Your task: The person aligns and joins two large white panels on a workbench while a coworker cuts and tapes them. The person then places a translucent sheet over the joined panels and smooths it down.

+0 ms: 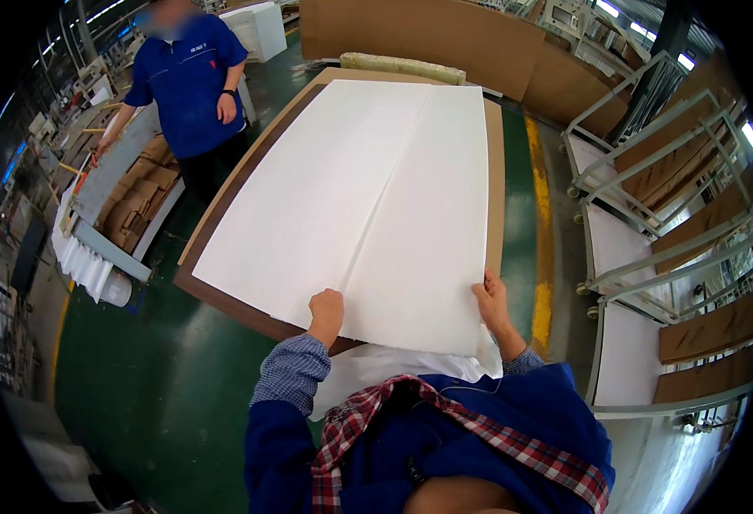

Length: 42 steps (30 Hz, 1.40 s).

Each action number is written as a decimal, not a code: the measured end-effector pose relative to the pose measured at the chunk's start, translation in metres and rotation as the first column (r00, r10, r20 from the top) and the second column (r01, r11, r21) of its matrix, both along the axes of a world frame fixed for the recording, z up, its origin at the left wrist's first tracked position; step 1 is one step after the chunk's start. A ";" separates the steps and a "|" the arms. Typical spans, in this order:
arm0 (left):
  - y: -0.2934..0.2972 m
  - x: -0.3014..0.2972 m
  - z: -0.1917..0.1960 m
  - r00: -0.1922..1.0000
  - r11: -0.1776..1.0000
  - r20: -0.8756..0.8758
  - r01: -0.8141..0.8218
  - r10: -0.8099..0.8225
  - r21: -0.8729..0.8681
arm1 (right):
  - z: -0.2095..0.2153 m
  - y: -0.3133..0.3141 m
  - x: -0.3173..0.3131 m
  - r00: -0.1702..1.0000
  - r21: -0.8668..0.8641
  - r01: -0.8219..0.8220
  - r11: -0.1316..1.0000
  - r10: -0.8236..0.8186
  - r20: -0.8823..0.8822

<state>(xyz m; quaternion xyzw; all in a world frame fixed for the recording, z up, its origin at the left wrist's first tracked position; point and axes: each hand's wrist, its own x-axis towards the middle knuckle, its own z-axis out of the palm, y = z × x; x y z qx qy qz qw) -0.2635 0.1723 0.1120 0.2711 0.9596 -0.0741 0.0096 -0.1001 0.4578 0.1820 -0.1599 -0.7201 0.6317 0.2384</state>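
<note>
A large white sheet [308,188], perhaps foam or film, covers most of a dark brown panel [239,305] on the stack in front of me. A long line, a fold or an overlapping edge, runs through it from near to far. My left hand [327,310] is closed on the near edge beside this line. At the near right corner my right hand [493,305] pinches the sheet's side edge between thumb and fingers. Thin white wrapping [351,373] hangs in loose folds between the stack and my body.
Cardboard [496,163] sticks out under the panel. A person in a blue shirt [179,86] stands far left beside a metal cart [115,248] holding folded cardboard. Wheeled racks [625,291] line the right side, past a yellow floor line [543,257]. Tall brown boards [419,38] stand behind.
</note>
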 end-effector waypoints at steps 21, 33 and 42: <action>-0.033 -0.018 0.000 0.993 0.992 0.010 -0.119 0.119 -0.039 | 0.050 0.061 0.033 0.999 -0.035 0.053 0.998 -0.054 -0.007; -0.045 -0.003 -0.052 0.997 0.993 -0.026 -0.075 0.073 -0.088 | 0.006 0.095 0.096 0.957 0.039 0.172 0.984 -0.177 0.229; -0.066 0.002 -0.061 0.999 0.996 0.015 -0.049 0.050 -0.075 | -0.039 0.128 0.136 0.942 -0.120 0.246 0.962 -0.208 0.264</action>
